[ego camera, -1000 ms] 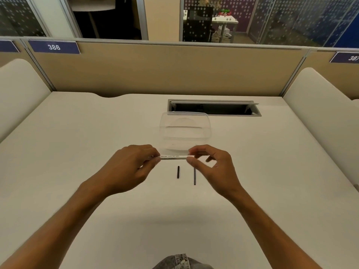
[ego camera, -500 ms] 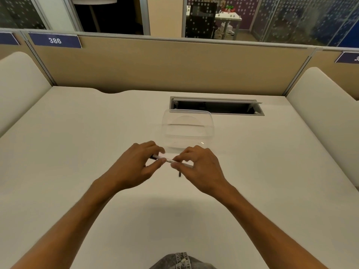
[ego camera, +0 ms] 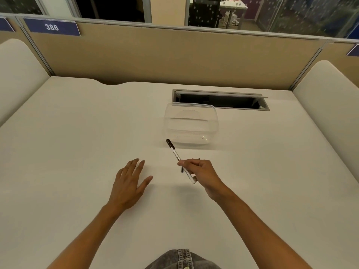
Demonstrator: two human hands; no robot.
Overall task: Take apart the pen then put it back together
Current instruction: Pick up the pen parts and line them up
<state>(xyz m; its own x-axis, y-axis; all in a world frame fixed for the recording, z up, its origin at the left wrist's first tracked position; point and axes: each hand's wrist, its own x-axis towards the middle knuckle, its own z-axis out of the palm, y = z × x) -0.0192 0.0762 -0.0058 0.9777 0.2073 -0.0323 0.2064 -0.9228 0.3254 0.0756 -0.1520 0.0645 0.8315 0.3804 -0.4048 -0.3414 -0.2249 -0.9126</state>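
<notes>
White pen barrel (ego camera: 179,161) pinched by right hand (ego camera: 202,172); left hand (ego camera: 129,183), fingers spread, should pinch its dark end.

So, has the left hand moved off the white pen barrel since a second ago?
Yes. The left hand let go and dropped back toward the person, away from the clear plastic container; only the right hand holds the white pen barrel.

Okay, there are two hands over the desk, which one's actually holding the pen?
The right hand: its fingers grip the white pen mid-barrel, dark cap pointing away. The left hand is spread flat, holding nothing.
</notes>
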